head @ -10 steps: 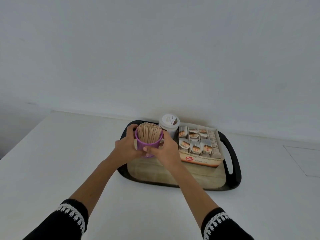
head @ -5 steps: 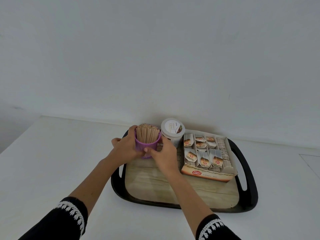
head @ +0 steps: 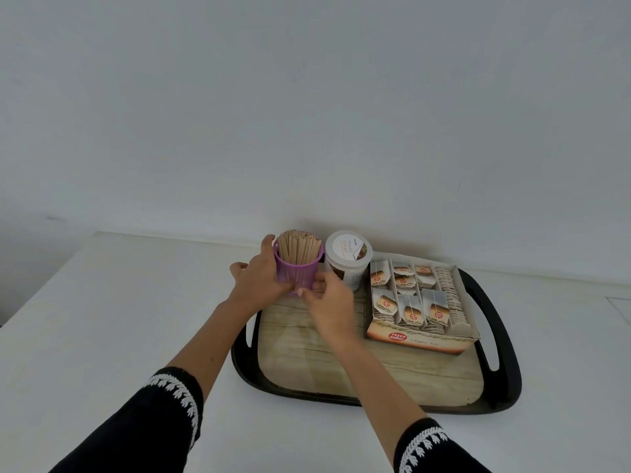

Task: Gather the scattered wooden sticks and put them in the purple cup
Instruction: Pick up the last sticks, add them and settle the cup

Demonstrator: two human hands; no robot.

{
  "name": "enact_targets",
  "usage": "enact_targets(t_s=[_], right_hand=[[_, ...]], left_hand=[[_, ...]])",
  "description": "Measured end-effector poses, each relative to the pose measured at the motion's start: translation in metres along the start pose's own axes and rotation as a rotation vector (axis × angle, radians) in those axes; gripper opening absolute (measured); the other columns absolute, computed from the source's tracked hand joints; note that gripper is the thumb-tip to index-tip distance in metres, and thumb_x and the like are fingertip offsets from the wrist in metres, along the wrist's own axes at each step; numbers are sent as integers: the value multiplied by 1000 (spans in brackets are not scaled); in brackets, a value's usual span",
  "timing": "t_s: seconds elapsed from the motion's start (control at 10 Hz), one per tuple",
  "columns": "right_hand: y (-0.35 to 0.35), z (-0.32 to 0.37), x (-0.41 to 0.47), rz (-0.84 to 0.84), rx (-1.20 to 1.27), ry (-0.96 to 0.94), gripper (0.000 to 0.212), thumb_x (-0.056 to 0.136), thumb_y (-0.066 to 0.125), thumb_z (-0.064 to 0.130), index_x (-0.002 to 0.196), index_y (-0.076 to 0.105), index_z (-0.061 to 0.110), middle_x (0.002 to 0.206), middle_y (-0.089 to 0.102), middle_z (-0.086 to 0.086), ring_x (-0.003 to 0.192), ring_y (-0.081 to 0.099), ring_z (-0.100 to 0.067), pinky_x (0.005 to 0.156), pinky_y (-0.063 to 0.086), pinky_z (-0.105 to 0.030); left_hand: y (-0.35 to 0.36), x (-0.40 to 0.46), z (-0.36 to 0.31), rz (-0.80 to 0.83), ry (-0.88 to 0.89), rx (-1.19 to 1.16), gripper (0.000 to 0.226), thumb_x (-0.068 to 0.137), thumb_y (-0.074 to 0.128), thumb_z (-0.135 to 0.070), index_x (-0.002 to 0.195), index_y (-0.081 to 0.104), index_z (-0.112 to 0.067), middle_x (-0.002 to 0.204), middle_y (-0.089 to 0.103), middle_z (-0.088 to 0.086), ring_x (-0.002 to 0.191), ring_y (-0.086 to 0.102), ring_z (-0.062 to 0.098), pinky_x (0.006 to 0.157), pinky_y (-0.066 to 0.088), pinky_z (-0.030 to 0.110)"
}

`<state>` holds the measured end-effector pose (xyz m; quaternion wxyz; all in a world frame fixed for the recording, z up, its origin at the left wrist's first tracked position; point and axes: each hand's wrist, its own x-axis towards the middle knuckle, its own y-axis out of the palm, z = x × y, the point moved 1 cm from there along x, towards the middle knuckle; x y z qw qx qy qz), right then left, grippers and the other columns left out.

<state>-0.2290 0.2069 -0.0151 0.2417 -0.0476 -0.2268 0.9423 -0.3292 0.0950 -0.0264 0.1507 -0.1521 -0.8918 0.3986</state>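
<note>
The purple cup (head: pixel 297 274) stands at the far left corner of the black-rimmed tray (head: pixel 508 380), just beside a white lidded tub (head: pixel 347 259), and both hands are at it, likely to seat it squarely on the tray's wood-grain floor. The left hand (head: pixel 263 281) wraps the cup's left wall, its fingers reaching round the far side to the rim, which steadies a tall, top-heavy load. The right hand (head: pixel 329 302) sits low at the cup's near base with its fingers bent toward it; whether it pinches the base or only touches it I cannot tell. The wooden sticks (head: pixel 298 247) fill the cup in a dense upright bundle, pale flat strips rising well above the rim and fanning slightly. The cup is ribbed, tapering a little toward its foot. No loose sticks show on the tray or the white bench (head: pixel 112 329), so the gathering looks finished. An open box of tea bags (head: pixel 418 310) takes up the tray's right side.
</note>
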Motion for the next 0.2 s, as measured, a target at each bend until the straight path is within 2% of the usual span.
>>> enact_targets(t_s=[0.1, 0.2], right_hand=[[-10, 1, -15, -72, -61, -55, 19, 85, 68, 18, 103, 62, 15, 86, 61, 9, 79, 58, -1, 71, 48, -16], [-20, 2, -30, -148, -84, -115, 12, 87, 63, 18, 99, 63, 16, 84, 63, 9, 77, 58, -3, 68, 45, -14]], left_hand=[[-5, -19, -9, -39, -35, -51, 90, 74, 69, -35, 144, 17, -15, 107, 59, -8, 103, 55, 14, 96, 24, 44], [-3, -42, -14, -181, 4, -24, 79, 79, 65, -24, 145, 22, -12, 126, 54, 2, 120, 48, 20, 102, 22, 45]])
